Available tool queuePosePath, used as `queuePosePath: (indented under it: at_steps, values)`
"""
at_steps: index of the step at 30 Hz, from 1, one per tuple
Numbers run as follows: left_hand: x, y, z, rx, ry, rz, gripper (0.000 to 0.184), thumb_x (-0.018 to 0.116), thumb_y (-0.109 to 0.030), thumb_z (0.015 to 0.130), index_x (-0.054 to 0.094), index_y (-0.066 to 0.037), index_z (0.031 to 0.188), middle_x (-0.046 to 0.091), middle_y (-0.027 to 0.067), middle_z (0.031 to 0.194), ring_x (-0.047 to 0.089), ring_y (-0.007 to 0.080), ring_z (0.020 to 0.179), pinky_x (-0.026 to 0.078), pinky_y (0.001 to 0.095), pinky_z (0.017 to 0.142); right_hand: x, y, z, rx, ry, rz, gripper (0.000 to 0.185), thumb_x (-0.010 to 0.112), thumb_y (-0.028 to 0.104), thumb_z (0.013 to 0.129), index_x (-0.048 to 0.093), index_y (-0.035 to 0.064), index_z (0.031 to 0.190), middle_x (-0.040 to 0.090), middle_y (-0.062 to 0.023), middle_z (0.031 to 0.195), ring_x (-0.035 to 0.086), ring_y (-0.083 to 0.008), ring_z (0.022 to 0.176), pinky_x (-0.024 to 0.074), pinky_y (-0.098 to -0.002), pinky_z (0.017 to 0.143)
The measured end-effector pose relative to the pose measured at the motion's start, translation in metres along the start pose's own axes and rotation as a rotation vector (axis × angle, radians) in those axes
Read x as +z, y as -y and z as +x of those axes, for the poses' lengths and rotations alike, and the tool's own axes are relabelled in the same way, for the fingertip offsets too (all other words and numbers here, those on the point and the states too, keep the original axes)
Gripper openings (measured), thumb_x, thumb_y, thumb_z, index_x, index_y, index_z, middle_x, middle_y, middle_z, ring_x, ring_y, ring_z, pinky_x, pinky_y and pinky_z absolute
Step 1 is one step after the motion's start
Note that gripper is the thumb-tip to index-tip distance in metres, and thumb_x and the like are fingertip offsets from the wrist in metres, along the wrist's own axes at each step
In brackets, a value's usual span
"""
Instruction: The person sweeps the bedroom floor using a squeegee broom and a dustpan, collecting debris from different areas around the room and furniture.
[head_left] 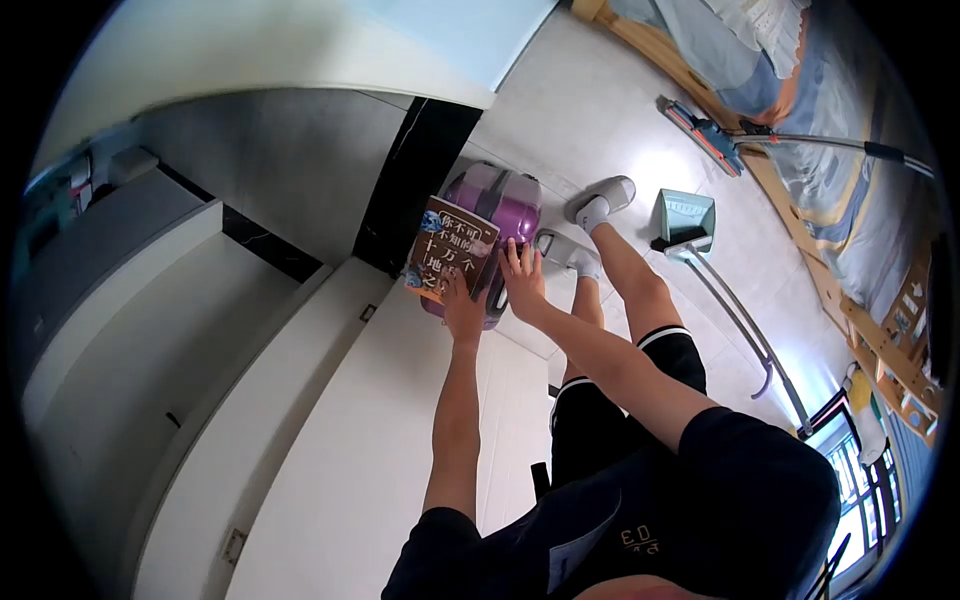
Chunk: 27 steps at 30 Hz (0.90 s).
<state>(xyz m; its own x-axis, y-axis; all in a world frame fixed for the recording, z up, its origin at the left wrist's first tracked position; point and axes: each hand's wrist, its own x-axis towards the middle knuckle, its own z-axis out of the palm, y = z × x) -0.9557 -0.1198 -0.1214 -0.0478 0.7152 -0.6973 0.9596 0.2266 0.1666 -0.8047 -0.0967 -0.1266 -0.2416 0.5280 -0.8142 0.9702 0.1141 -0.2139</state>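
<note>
Brown book (462,232) with large white Chinese characters sits just off centre toward 11 o'clock, cover up, lying over the left part of a purple suitcase (516,216). Suitcase is at about 12 o'clock, beside a white panelled unit (390,420) that runs down toward 7 o'clock. Left hand (465,312) reaches up from 6 o'clock, fingers laid on the book's lower cover, thumb apart from them; cannot tell if it pinches the edge or only presses. Right hand (523,285) comes in from 4 o'clock, fingers spread and extended on the suitcase, just beside the book's right edge; whether its thumb touches the book is unclear. Hands are near each other but not joined. Step in hand, as judged: positioning or steadying the book against the suitcase. Next move probably calls for left fingers securing the book so it can't slide on the smooth shell, right hand bracing the case. Grey slipper (617,190) on a foot at 1 to 2 o'clock, pale teal dustpan (685,214) at 2 o'clock, flat floor-cleaning head (705,137) above it by the wooden bed frame (650,45). All these are apart from both hands.
</note>
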Motion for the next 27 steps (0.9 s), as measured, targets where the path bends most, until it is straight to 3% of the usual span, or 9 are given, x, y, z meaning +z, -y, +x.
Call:
queuePosePath:
  at_steps: [4, 12, 15, 16, 18, 21, 23, 25, 27]
  values:
    - [-0.004, -0.007, -0.003, 0.019, -0.076, -0.019, 0.063, 0.064, -0.026, 0.079, 0.036, 0.000, 0.130, 0.038, 0.0255, 0.132, 0.042, 0.0389, 0.118, 0.041, 0.0419, 0.094, 0.000, -0.021, 0.009, -0.144, -0.207, -0.056, 0.062, 0.053, 0.023, 0.081, 0.032, 0.0108, 0.138, 0.026, -0.0154, 0.142, 0.029, -0.0349, 0.128, 0.0219, -0.0526, 0.104]
    - [-0.030, -0.024, -0.008, -0.019, -0.070, -0.011, 0.040, 0.056, -0.015, 0.082, 0.048, -0.002, 0.119, 0.057, 0.0193, 0.112, 0.059, 0.0329, 0.096, 0.050, 0.0391, 0.076, -0.021, -0.040, 0.015, -0.275, -0.219, -0.015, 0.068, 0.059, 0.018, 0.073, 0.034, 0.0069, 0.135, 0.030, -0.0173, 0.138, 0.031, -0.0377, 0.124, 0.0329, -0.0493, 0.096]
    - [-0.045, -0.047, -0.020, -0.168, 0.046, -0.084, 0.038, 0.056, -0.015, 0.081, 0.049, -0.003, 0.116, 0.057, 0.0191, 0.110, 0.057, 0.0325, 0.098, 0.051, 0.0396, 0.075, -0.025, -0.038, 0.021, -0.280, -0.191, 0.017, 0.068, 0.059, 0.018, 0.073, 0.034, 0.0056, 0.135, 0.030, -0.0179, 0.138, 0.030, -0.0381, 0.124, 0.0344, -0.0477, 0.095]
    - [-0.038, -0.046, -0.031, 0.014, -0.057, 0.035, 0.040, 0.060, -0.015, 0.078, 0.046, -0.003, 0.114, 0.051, 0.0205, 0.114, 0.052, 0.0352, 0.103, 0.051, 0.0400, 0.075, -0.026, -0.036, 0.016, -0.284, -0.183, 0.029, 0.068, 0.059, 0.018, 0.073, 0.034, 0.0056, 0.135, 0.030, -0.0179, 0.138, 0.030, -0.0381, 0.124, 0.0344, -0.0477, 0.095]
    - [-0.039, -0.057, -0.036, -0.005, -0.083, 0.065, 0.042, 0.062, -0.015, 0.077, 0.044, -0.003, 0.113, 0.047, 0.0210, 0.115, 0.049, 0.0369, 0.105, 0.051, 0.0406, 0.076, -0.036, -0.043, 0.016, -0.317, -0.080, 0.018, 0.059, 0.055, 0.018, 0.076, 0.039, 0.0046, 0.131, 0.030, -0.0161, 0.140, 0.032, -0.0358, 0.125, 0.0360, -0.0459, 0.094]
    - [-0.022, -0.055, -0.028, 0.043, -0.183, 0.108, 0.049, 0.068, -0.015, 0.072, 0.040, -0.002, 0.110, 0.041, 0.0206, 0.114, 0.046, 0.0402, 0.105, 0.051, 0.0417, 0.077, -0.033, -0.071, 0.005, -0.302, -0.210, 0.243, 0.059, 0.056, 0.019, 0.075, 0.040, 0.0015, 0.128, 0.033, -0.0170, 0.138, 0.035, -0.0354, 0.124, 0.0387, -0.0458, 0.092]
    - [-0.020, -0.059, -0.024, -0.044, -0.186, 0.138, 0.056, 0.070, -0.019, 0.068, 0.041, -0.001, 0.112, 0.040, 0.0231, 0.122, 0.043, 0.0380, 0.111, 0.046, 0.0423, 0.087, -0.039, -0.103, -0.019, -0.204, -0.315, 0.310, 0.054, 0.055, 0.019, 0.075, 0.043, 0.0025, 0.125, 0.043, -0.0192, 0.129, 0.045, -0.0362, 0.114, 0.0430, -0.0464, 0.087]
    - [-0.034, -0.078, -0.028, -0.152, -0.078, 0.123, 0.057, 0.070, -0.022, 0.068, 0.039, -0.001, 0.111, 0.041, 0.0214, 0.121, 0.046, 0.0386, 0.108, 0.046, 0.0456, 0.084, -0.059, -0.144, -0.051, 0.014, -0.140, 0.729, 0.047, 0.053, 0.020, 0.077, 0.045, 0.0039, 0.121, 0.053, -0.0211, 0.116, 0.054, -0.0367, 0.101, 0.0449, -0.0463, 0.084]
    - [-0.046, -0.090, -0.035, -0.125, -0.097, 0.161, 0.058, 0.068, -0.027, 0.070, 0.037, -0.001, 0.112, 0.042, 0.0211, 0.119, 0.047, 0.0388, 0.107, 0.047, 0.0474, 0.081, -0.054, -0.182, -0.098, 0.202, -0.116, 0.735, 0.036, 0.049, 0.023, 0.081, 0.053, 0.0050, 0.112, 0.058, -0.0180, 0.109, 0.057, -0.0356, 0.096, 0.0455, -0.0444, 0.082]
